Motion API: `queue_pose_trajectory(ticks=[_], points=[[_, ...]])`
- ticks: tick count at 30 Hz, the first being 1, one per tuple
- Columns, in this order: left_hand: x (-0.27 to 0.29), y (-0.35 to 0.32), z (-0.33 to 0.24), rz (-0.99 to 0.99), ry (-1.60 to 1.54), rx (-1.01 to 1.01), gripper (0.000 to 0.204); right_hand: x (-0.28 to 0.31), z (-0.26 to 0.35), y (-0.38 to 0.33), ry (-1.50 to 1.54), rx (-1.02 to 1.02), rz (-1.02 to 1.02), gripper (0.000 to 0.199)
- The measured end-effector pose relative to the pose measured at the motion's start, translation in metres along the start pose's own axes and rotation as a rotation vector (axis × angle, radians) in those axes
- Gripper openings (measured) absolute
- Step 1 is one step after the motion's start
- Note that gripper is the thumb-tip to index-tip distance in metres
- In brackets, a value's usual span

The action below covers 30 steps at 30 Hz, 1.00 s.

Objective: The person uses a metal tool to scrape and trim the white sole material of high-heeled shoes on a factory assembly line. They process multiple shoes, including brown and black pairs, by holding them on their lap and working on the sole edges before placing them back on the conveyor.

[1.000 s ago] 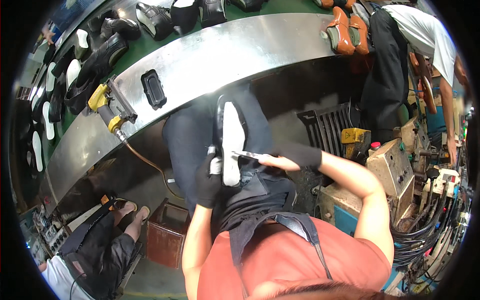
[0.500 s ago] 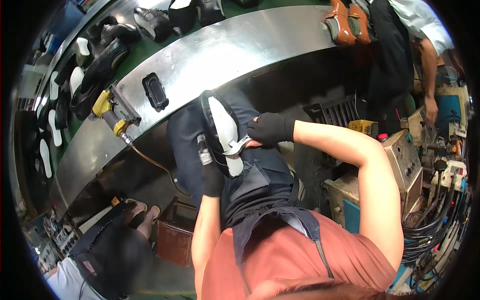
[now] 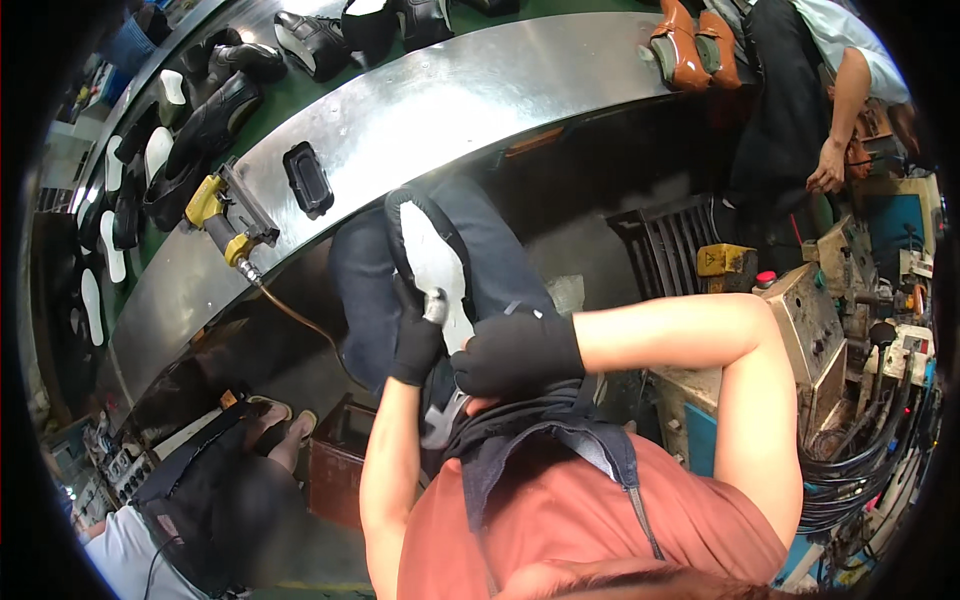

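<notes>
A black shoe upper with a white bottom (image 3: pixel 432 250) lies over my lap, its white face up and its rounded end pointing away from me. My left hand (image 3: pixel 418 345), in a black glove with pale wrapping on the thumb, is closed round its left side. My right hand (image 3: pixel 520 352), also black-gloved, is closed by the shoe's near end. From under it a grey metal hand tool (image 3: pixel 440 425) with a curved head sticks out toward my body. The palm hides its handle, and its exact kind is unclear.
Ahead curves a metal bench edge (image 3: pixel 400 110) with a yellow nail gun (image 3: pixel 215 215), its hose hanging down, and a black tray (image 3: pixel 308 180). Several black shoes and a brown pair (image 3: pixel 690 50) stand beyond. A control box (image 3: pixel 800 310) is right; co-workers are at far right and lower left.
My right hand and the metal tool have moved from the shoe's right side down toward my body. My left hand has shifted up along the shoe. The co-worker's hand at right has lifted.
</notes>
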<state>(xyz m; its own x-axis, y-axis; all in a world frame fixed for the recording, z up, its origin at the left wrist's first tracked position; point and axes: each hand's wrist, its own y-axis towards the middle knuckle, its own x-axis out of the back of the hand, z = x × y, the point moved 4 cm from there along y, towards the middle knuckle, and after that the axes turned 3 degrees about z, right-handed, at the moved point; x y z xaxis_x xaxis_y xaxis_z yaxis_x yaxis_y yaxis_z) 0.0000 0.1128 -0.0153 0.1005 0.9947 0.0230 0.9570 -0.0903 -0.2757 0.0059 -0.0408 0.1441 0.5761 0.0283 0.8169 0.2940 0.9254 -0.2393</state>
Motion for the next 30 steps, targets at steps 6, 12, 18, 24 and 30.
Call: queue_pose_trajectory(ticks=[6,12,18,24,30], points=[[0.014,0.01,-0.02,0.068,-0.266,0.245,0.056,-0.016,-0.087,-0.033,0.775,-0.456,0.071,0.057],[-0.014,0.014,-0.039,0.158,-0.467,0.334,0.081,-0.014,-0.079,-0.017,1.229,-0.54,0.041,0.055],[-0.011,0.027,-0.017,-0.163,-0.067,-0.196,0.059,0.019,-0.071,-0.039,-0.412,-0.202,-0.519,0.038],[0.01,0.025,-0.012,0.018,-0.096,-0.1,0.061,0.033,-0.012,-0.026,0.044,-0.145,-0.335,0.045],[-0.002,0.024,-0.085,0.243,-0.735,0.221,0.068,-0.035,-0.078,-0.027,0.217,-0.378,-0.196,0.043]])
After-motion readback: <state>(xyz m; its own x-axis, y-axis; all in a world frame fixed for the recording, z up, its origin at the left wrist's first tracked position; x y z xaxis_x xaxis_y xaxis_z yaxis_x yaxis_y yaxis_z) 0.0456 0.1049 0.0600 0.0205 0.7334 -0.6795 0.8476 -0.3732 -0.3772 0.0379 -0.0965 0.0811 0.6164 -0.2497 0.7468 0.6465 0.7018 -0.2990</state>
